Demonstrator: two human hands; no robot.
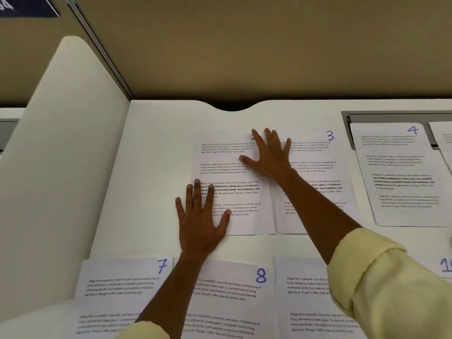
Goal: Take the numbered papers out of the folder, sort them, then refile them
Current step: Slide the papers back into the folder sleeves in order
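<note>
hands [200,216] flat on paper [234,172], white desk [151,148]

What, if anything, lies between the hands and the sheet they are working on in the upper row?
Nothing visible. Both hands lie flat on the sheet left of paper 3: the left hand on its lower left edge, the right hand over its top right corner, hiding its number.

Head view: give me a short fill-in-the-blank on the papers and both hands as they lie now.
1. Both hands press flat on the sheet lying directly left of the sheet numbered ___.
2. The left hand lies over that sheet's ___ edge.
3. In the near row, the sheet marked 8 lies right of the sheet marked ___.
4. The right hand covers the pressed sheet's ___.

Missing words: 3; left; 7; number
</note>
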